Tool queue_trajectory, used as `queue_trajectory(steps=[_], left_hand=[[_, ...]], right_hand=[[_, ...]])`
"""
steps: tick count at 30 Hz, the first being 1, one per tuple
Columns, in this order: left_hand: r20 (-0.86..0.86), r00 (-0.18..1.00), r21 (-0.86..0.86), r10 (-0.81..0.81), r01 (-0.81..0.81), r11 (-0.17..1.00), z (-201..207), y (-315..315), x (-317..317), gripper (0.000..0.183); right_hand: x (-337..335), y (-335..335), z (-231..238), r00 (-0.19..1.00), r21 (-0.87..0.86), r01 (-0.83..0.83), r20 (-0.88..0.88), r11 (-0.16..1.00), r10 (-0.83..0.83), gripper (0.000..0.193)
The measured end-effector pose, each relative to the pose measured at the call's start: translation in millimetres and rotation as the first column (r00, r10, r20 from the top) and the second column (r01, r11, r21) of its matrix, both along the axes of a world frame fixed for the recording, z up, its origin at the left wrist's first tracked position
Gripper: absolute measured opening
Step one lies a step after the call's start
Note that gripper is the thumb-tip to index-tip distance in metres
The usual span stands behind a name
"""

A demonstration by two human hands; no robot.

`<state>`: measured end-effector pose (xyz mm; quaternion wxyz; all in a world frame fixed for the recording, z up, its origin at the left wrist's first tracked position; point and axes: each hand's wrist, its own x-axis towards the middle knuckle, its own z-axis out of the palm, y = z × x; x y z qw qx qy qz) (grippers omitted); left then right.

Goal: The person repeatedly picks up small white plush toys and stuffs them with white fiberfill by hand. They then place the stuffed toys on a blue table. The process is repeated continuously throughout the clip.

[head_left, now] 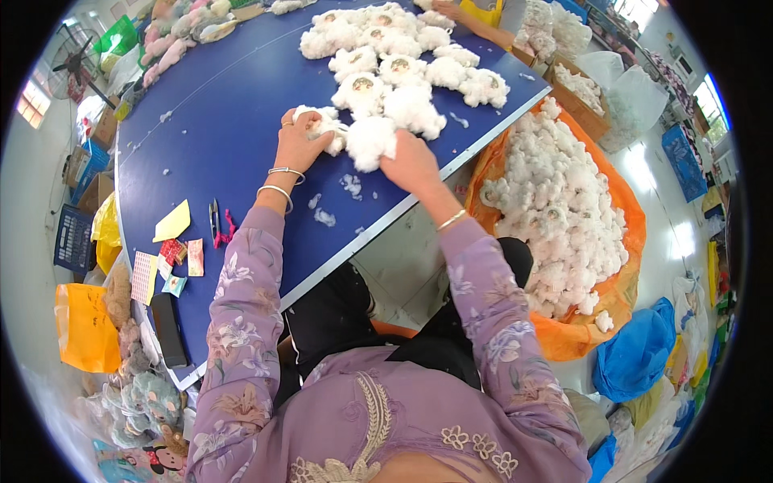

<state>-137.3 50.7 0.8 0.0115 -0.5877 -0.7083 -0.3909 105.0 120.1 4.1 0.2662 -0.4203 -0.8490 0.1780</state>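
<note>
My left hand (299, 146) is closed on a small white fluffy plush toy (325, 122) at the table's near middle, its fingers curled over the top. Beside it, my right hand (412, 163) grips the edge of another white fluffy plush toy (371, 145), which lies with its plain furry side up. The two toys touch or nearly touch. Just beyond them spreads a heap of similar plush toys (400, 69), several with small round faces showing. Tufts of loose white stuffing (324, 217) lie on the blue table (241, 105) near my hands.
A big orange bag (636, 233) full of white plush stands at my right. On the table's left lie snips (214, 219), paper packets (196, 258) and a black case (167, 328). Across the table, another person's arm (479, 24) reaches in. Blue sack (636, 354) on the right floor.
</note>
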Motion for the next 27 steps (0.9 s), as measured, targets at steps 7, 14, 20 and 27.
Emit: queue_trajectory(steps=[7, 14, 20, 27], left_hand=[[0.207, 0.923, -0.077, -0.325, 0.346, 0.935, 20, -63, 71, 0.034], [0.208, 0.923, -0.159, -0.323, 0.358, 0.920, 52, -115, 82, 0.033], [0.167, 0.979, -0.025, -0.121, 0.127, 0.992, 49, -85, 74, 0.035], [0.064, 0.998, -0.062, -0.029, 0.033, 0.998, 11, -61, 96, 0.063]], right_hand=[[63, 1, 30, 0.850, -0.202, -0.266, -0.511, 0.943, 0.130, 0.050], [113, -20, 111, 0.946, 0.001, -0.131, -0.299, 0.991, 0.125, 0.030], [135, -6, 47, 0.958, -0.350, -0.160, 0.169, 0.923, 0.230, 0.030], [126, -24, 42, 0.629, -0.619, -0.760, -0.777, 0.197, -0.015, 0.038]])
